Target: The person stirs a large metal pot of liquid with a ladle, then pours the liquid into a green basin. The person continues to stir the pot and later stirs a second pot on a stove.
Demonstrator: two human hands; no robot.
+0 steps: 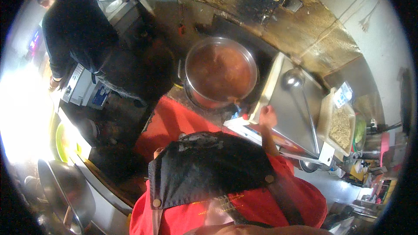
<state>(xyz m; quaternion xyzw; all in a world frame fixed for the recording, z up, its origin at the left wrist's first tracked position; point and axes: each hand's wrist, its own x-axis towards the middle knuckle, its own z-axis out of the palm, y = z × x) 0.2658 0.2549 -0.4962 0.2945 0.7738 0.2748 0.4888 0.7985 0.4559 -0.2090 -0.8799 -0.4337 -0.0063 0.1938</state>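
Observation:
My right hand (268, 117), its fingers curled, is over the near left edge of a steel-topped counter (284, 111). Nothing shows in its grasp. Only a sliver of my left hand (159, 151) appears beside the black apron (209, 166), which hides the rest. Ahead of me stands a large metal stockpot (192, 93) filled with reddish-brown liquid (220, 68). Near its base, by my right hand, are a bluish patch (237, 111), too blurred to name, and a small red round part (245, 116). A long-handled steel ladle (294, 79) lies across the counter.
A plastic basket (323, 120) of pale strips (340, 127) stands right of the ladle. A person in dark clothes (81, 29) is at the left, facing away. A large metal wok or bowl (70, 186) and a green basin (62, 140) are at lower left. Red flooring (176, 117) lies before me.

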